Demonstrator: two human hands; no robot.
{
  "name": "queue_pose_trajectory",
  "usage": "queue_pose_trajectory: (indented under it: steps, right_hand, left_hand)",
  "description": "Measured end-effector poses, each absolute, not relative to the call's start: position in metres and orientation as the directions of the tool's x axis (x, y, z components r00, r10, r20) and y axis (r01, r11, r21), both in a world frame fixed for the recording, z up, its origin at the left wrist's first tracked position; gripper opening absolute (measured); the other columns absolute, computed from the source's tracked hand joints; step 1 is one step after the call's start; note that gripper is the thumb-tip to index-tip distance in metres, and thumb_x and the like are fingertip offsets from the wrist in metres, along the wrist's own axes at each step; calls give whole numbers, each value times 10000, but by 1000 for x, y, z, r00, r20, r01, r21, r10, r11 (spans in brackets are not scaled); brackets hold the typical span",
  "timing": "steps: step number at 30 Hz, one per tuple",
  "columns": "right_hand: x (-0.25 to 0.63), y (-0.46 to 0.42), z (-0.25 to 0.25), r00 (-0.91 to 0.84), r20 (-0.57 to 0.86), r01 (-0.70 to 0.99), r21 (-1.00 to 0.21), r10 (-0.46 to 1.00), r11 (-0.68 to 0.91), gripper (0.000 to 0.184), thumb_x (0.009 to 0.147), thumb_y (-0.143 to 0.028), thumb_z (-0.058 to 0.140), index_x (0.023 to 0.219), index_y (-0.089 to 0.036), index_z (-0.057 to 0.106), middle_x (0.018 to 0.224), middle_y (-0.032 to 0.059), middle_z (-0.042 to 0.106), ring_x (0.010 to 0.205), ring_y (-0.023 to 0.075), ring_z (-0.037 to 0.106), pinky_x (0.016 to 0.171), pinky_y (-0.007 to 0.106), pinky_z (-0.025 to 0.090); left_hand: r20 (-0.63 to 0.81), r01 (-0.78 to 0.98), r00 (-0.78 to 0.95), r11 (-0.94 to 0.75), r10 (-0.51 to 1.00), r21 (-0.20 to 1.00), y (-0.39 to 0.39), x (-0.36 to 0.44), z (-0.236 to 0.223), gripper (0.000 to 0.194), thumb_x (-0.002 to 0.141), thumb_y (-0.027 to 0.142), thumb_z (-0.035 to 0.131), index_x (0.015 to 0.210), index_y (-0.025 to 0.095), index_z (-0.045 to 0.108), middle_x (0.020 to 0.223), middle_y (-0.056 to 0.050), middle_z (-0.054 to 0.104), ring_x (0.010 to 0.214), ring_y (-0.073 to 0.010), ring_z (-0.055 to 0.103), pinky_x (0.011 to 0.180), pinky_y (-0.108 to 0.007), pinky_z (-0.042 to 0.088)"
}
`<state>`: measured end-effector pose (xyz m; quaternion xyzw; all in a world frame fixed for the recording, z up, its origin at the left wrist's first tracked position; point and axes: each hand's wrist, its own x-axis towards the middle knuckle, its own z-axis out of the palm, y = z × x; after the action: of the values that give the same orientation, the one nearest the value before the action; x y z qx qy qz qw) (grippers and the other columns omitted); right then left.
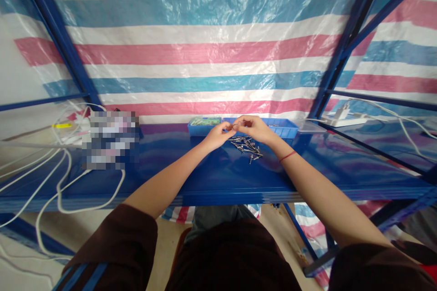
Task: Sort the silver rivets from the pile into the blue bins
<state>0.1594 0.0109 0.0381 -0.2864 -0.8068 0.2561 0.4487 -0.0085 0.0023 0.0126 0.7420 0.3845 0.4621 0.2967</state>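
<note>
At the far left we see white cables looping over the edge of a blue table, with a small yellow thing behind them and a pixelated patch whose contents we cannot make out. A striped sheet in red, white and blue hangs behind the table between blue posts. Near the middle, toward the back, we find a blue bin with light green pieces in it. Just in front of its right end is the left hand, thumb and fingers drawn close together, the tips meeting those of the other hand. Below the fingertips we see slim metal pieces lying in a loose, crisscrossed heap on the table. The right hand curls above this heap, its fingers bent inward; whether either hand grips anything between the tips, we cannot tell. A red cord circles the right wrist. Behind that hand we see a second blue bin, then a clear plastic piece beside it, and farther right a white power strip.
</note>
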Motion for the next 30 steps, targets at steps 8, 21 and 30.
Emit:
queue_pose_trajectory:
  steps: [8, 21, 30]
  right_hand:
    - [163, 18, 35, -392, 633, 357, -564, 668, 744, 182, 738, -298, 582, 809, -147, 655, 762, 33, 645, 636, 116, 514, 636, 270, 416]
    - [206, 38, 42, 153, 616, 744, -586, 773, 320, 240, 748, -263, 502, 788, -118, 689, 787, 103, 688, 760, 214, 605, 709, 312, 438]
    - [241, 48, 33, 414, 523, 814, -579, 745, -45, 455, 776, -386, 495, 1102, -96, 625, 975, 203, 658, 946, 327, 598, 807, 429, 438]
  left_hand:
    - [551, 357, 167, -571, 817, 739, 13, -14, 10, 147, 750, 293, 612, 794, 155, 582, 823, -23, 626, 807, -134, 576, 755, -258, 438]
    - [464, 635, 540, -702, 702, 323, 3, -15, 5, 349, 843, 319, 524, 1141, 156, 603, 1040, -95, 632, 968, -196, 588, 914, -334, 435]
    - [357, 593, 656, -747, 665, 301, 6, -17, 4, 162, 785, 198, 565, 876, 195, 699, 947, -65, 662, 907, -195, 607, 859, -305, 441]
